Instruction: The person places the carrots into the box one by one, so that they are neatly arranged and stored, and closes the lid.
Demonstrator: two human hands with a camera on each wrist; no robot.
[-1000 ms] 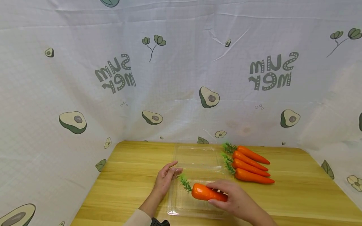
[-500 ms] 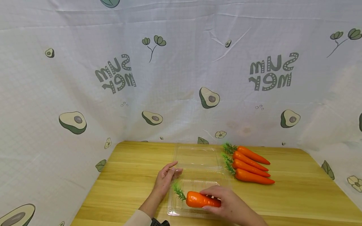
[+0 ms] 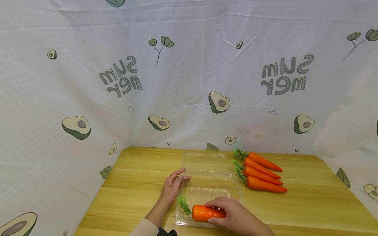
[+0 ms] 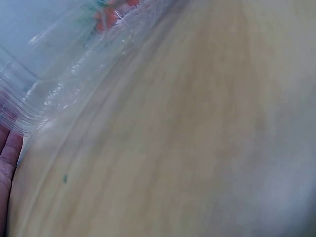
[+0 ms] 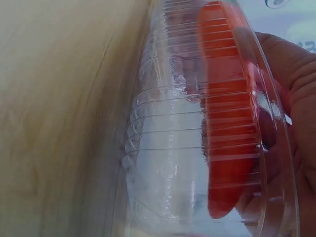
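My right hand (image 3: 237,214) grips an orange carrot (image 3: 202,213) with a green leafy top, thumb on the near side and fingers on the far side. The carrot lies crosswise over the near part of a clear plastic clamshell box (image 3: 206,194), leaves to the left. In the right wrist view the carrot (image 5: 227,128) shows through the box's ribbed wall (image 5: 168,126). My left hand (image 3: 172,188) rests at the box's left side with relaxed fingers near the hinge. The left wrist view catches only part of that hand's fingers (image 4: 7,160) beside the clear plastic.
Several more carrots (image 3: 264,184) lie in a row on the wooden table (image 3: 136,183), right of the box, with leaves toward it. The box's lid (image 3: 206,162) lies folded back beyond its base. A white printed cloth (image 3: 189,82) hangs behind and along the sides.
My right hand has brought the carrot toward me and a little left, down to the near part of the box. The left hand keeps its place.
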